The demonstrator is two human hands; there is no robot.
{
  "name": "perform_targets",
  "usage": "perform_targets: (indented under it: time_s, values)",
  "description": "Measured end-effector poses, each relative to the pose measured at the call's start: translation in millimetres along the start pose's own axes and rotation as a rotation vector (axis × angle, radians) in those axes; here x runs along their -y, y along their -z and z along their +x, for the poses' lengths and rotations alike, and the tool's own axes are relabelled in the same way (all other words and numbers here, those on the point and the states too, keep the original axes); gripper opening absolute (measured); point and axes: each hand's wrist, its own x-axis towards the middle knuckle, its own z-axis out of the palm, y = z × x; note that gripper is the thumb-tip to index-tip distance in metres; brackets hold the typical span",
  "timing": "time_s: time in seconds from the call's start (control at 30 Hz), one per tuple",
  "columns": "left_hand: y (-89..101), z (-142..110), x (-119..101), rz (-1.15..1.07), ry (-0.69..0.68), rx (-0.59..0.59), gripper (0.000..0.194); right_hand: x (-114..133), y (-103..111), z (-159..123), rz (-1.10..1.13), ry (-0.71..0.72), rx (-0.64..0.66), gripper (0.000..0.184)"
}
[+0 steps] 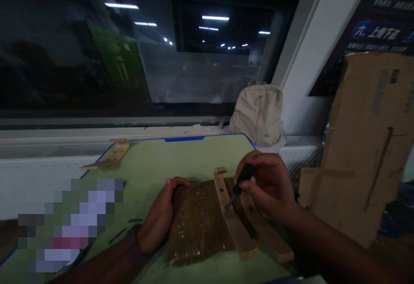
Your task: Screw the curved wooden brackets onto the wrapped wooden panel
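A brown board wrapped in clear plastic (200, 223) lies on the green-topped table (155, 156). My left hand (161, 213) grips its left edge. Across the board's right side run two bent wooden strips, a nearer one (233, 225) and one farther right (265, 232), with dark screws or holes in them. My right hand (270, 184) is closed around the black handle of a screwdriver (245, 176). The screwdriver is tilted, its tip meeting a dark spot on the left strip.
Another bent wooden piece (118, 152) lies at the table's back left. Thin dark rods (118, 235) rest left of my left wrist. A beige backpack (258, 113) stands by the window. Large cardboard (368, 154) leans at right. A pixelated patch covers the left table area.
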Motion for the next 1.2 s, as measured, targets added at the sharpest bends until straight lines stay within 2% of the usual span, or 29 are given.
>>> perform_targets:
  time_s: [0.1,0.2,0.33,0.4,0.47,0.57,0.7,0.77,0.9,1.0,1.1,1.2]
  values:
    - [-0.1,-1.6,-3.0,0.012,0.001,-0.019,0.067,-1.7,4.5,1.8,-0.022,-0.016,0.074,0.026]
    - [0.3,-0.9,-0.9,-0.033,0.012,-0.016,0.065,1.3,4.0,2.2,0.010,-0.051,0.120,0.028]
    - [1.0,0.7,3.6,-0.079,0.022,-0.014,0.062,5.9,-2.7,1.5,0.092,-0.123,0.104,0.025]
    - [1.3,0.9,4.4,-0.097,0.027,-0.002,0.063,5.5,-3.3,1.9,0.062,-0.091,0.042,0.029]
    - [1.3,0.8,4.5,-0.121,0.032,-0.006,0.063,4.2,-1.1,2.7,-0.025,-0.003,0.013,0.033]
    - [0.7,0.6,4.5,-0.164,0.042,-0.027,0.057,4.7,2.7,3.4,-0.125,0.079,0.073,0.032]
    - [0.4,1.0,5.9,-0.178,0.035,-0.043,0.055,10.3,1.5,2.1,-0.089,0.009,0.173,0.035]
    - [0.7,0.9,5.9,-0.161,0.036,-0.035,0.055,11.2,0.4,1.3,-0.058,-0.023,0.179,0.037]
    - [1.2,-0.2,3.8,-0.156,0.048,-0.034,0.056,8.1,2.7,1.7,-0.077,0.052,0.098,0.045]
    - [1.4,-0.6,4.0,-0.158,0.047,-0.032,0.056,8.0,3.6,2.2,-0.112,0.094,0.155,0.040]
    - [2.2,0.4,7.1,-0.142,0.032,-0.026,0.057,10.0,0.0,0.7,-0.061,0.010,0.212,0.040]
    - [3.3,1.7,9.9,-0.090,0.020,-0.014,0.060,8.7,-4.2,-0.6,0.071,-0.077,0.194,0.043]
